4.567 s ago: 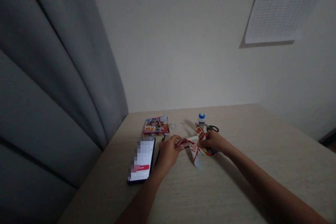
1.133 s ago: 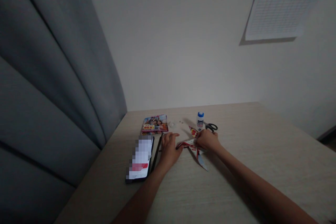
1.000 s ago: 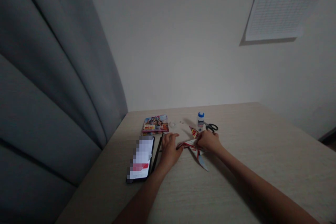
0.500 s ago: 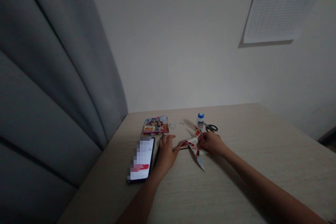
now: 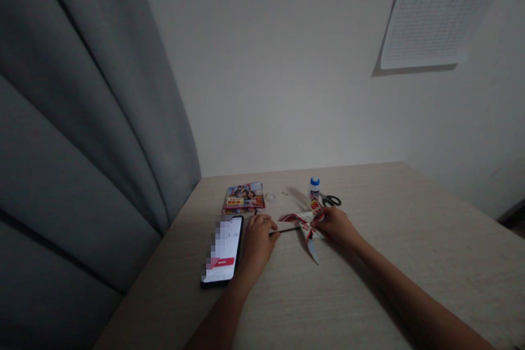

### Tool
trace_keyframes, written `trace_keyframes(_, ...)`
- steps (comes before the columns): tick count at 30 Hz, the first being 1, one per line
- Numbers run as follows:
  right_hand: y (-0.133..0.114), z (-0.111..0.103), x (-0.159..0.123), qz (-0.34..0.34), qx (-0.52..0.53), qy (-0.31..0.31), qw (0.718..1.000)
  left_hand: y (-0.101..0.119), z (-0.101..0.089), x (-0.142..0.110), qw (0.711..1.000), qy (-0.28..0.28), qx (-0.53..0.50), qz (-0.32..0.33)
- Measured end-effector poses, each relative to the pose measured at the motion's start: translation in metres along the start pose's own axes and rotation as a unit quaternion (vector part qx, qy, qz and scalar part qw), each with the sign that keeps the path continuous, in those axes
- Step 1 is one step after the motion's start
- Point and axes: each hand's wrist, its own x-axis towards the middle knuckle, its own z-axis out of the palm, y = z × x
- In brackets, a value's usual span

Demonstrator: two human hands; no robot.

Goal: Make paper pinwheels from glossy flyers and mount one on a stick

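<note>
Right hand: The right hand (image 5: 334, 225) is held low over the table, its fingers pinched closed on the paper's right side.

Left hand: The left hand (image 5: 257, 246) is rested on the table with its fingers curled. A thin black stick (image 5: 286, 230) is seen running from the fingertips; whether it is gripped cannot be told.

Paper: A star-shaped folded piece of red-and-white printed paper (image 5: 305, 223) is placed between the hands, touched by the right hand. Its long axis is directed from near the glue bottle down toward the person. The stick is aimed at its left side.

Nearby: A white glue bottle with a blue cap (image 5: 314, 188) and black-handled scissors (image 5: 331, 200) are placed just beyond the paper. A glossy colour flyer (image 5: 244, 198) and a black smartphone (image 5: 223, 250) are placed beside the left hand.

Writing: "89.9" can be made out on the flyer's yellow label. The phone's screen is partly pixelated, and its digits are too small to be read reliably.
</note>
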Motion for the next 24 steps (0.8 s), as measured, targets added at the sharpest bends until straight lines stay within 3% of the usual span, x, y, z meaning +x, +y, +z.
trace_keyframes(7,0.009,0.004,0.002,-0.015,0.044,0.028,0.999,0.001,-0.002,0.002,1.0,-0.001,-0.024,0.009)
trace_keyframes(12,0.016,0.006,0.006,-0.029,0.096,0.038,0.994,0.006,-0.005,0.003,0.995,-0.018,-0.099,-0.019)
trace_keyframes(17,0.015,-0.002,0.006,-0.029,0.17,-0.004,0.985,0.002,-0.003,0.006,0.98,-0.014,-0.192,-0.058)
trace_keyframes(24,0.026,-0.011,0.0,0.01,0.201,-0.003,0.98,-0.004,0.007,0.007,0.949,0.007,-0.3,-0.098)
